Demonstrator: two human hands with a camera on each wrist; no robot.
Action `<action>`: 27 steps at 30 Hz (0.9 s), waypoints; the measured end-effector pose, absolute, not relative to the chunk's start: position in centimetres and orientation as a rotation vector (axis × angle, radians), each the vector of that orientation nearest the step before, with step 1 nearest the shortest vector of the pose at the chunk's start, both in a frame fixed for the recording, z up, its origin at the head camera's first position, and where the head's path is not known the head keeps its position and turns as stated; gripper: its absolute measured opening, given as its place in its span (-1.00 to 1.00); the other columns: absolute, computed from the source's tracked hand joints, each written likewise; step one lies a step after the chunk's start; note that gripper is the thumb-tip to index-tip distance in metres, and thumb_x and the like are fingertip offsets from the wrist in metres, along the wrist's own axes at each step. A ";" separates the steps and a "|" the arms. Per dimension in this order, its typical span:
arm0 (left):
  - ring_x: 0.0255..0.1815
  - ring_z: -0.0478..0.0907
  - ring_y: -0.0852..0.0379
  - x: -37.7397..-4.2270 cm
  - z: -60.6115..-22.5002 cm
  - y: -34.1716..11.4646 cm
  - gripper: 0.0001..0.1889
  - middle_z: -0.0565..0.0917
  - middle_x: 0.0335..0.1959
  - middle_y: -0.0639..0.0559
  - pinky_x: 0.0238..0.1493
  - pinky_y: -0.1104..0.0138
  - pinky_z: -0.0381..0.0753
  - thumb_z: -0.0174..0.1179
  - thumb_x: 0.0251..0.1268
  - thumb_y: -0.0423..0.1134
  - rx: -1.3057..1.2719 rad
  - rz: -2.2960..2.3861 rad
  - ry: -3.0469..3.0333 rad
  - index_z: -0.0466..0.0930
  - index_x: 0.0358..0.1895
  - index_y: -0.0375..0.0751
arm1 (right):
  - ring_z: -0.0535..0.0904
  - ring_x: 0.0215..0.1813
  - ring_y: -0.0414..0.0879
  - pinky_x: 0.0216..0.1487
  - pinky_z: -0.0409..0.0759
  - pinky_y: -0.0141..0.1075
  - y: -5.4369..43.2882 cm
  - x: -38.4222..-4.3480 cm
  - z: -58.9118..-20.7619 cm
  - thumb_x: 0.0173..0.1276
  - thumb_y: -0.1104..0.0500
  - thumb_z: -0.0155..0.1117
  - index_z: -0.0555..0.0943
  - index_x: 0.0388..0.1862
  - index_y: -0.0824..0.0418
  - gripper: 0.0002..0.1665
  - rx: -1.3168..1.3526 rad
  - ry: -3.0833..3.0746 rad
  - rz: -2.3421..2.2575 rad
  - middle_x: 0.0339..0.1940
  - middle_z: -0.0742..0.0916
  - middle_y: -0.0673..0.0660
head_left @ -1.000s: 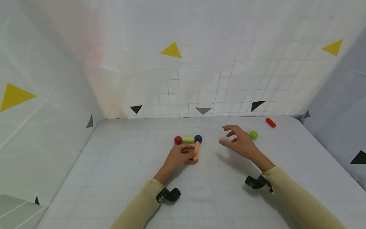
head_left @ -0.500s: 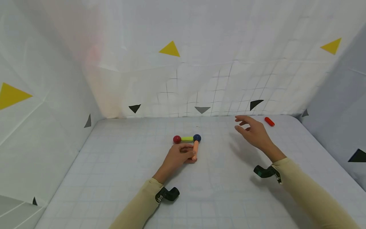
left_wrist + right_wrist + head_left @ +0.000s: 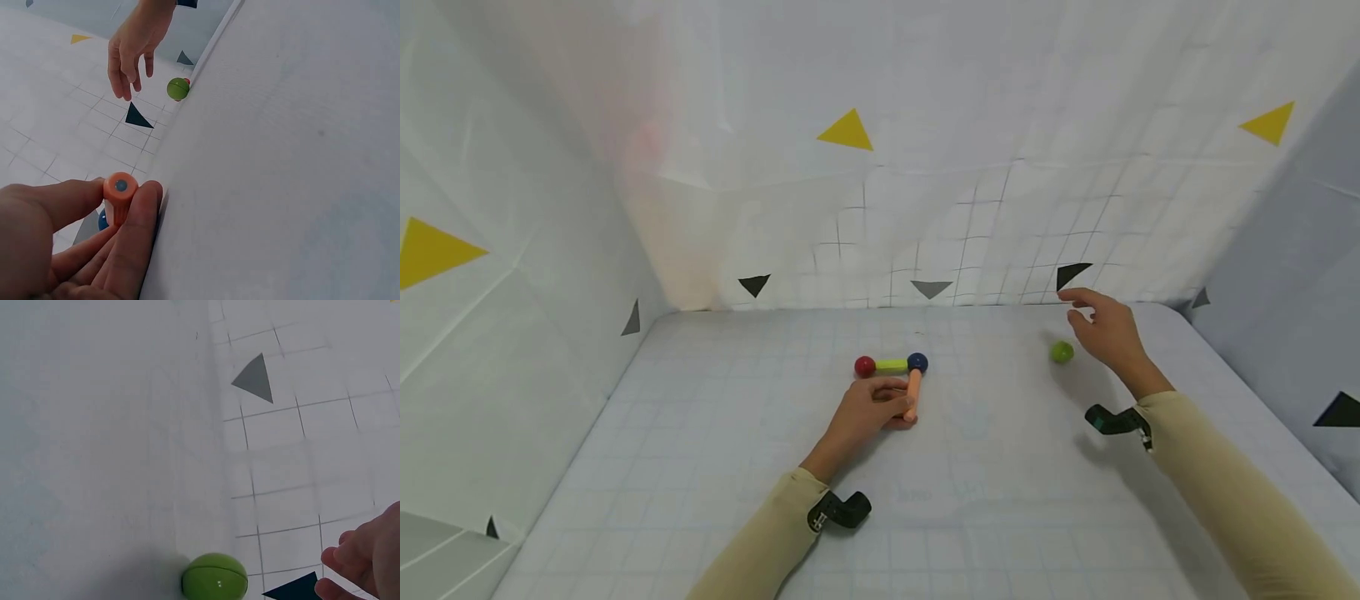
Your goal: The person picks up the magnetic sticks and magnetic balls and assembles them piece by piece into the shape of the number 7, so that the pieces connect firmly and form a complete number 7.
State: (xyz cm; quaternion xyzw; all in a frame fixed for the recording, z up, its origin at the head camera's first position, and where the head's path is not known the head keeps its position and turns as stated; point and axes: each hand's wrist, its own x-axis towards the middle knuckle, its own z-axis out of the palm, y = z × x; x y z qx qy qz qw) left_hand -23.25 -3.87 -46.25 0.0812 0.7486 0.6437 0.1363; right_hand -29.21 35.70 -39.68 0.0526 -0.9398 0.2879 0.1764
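Observation:
My left hand (image 3: 867,414) pinches an orange magnetic rod (image 3: 913,393) between thumb and fingers. In the left wrist view the rod's end (image 3: 121,185) faces the camera, with a grey metal tip. Its far end meets a blue ball (image 3: 917,362). From that ball a yellow-green rod (image 3: 891,365) runs left to a red ball (image 3: 865,367). My right hand (image 3: 1108,333) hovers above the back right of the table, fingers loosely bent and holding nothing. A green ball (image 3: 1062,352) lies on the table to its left; a seam shows on it (image 3: 215,578) in the right wrist view.
A bit of red (image 3: 187,80) peeks out behind the green ball in the left wrist view. The white table (image 3: 760,467) ends at a white back wall (image 3: 760,208) with yellow, grey and black triangles. Side walls flank it left and right.
My right hand has moved right and toward the back, past the green ball, which it hid half a second ago. The red rod is now hidden in the head view. My left hand stays put.

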 end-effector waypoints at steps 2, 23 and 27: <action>-0.02 0.70 0.10 -23.3 -46.2 -3.9 -0.64 0.76 -0.08 -0.03 0.04 0.28 0.69 0.36 0.39 -0.27 0.237 1.870 2.158 0.68 0.19 -0.28 | 0.54 0.07 0.36 -0.10 0.55 0.15 36.3 -29.7 -39.7 0.58 0.33 0.05 0.57 0.36 0.29 -0.56 0.108 -2.670 0.795 0.25 0.62 0.46; -0.05 0.70 0.09 -23.1 -46.0 -3.8 -0.64 0.75 -0.09 -0.03 -0.01 0.28 0.71 0.37 0.40 -0.28 0.232 1.869 2.157 0.67 0.20 -0.28 | 0.32 0.31 0.54 0.31 0.33 0.42 42.7 -33.0 -40.6 0.46 0.44 -0.02 0.34 0.50 0.41 -0.38 -0.095 -3.047 0.625 0.47 0.33 0.60; -0.02 0.67 0.11 -23.1 -46.0 -3.9 -0.63 0.75 -0.10 0.02 0.08 0.23 0.67 0.39 0.40 -0.22 0.253 1.829 2.215 0.68 0.19 -0.26 | 0.14 0.45 0.59 0.40 0.15 0.41 43.5 -33.0 -41.0 0.47 0.44 0.03 0.24 0.51 0.49 -0.35 -0.100 -3.139 0.607 0.49 0.26 0.62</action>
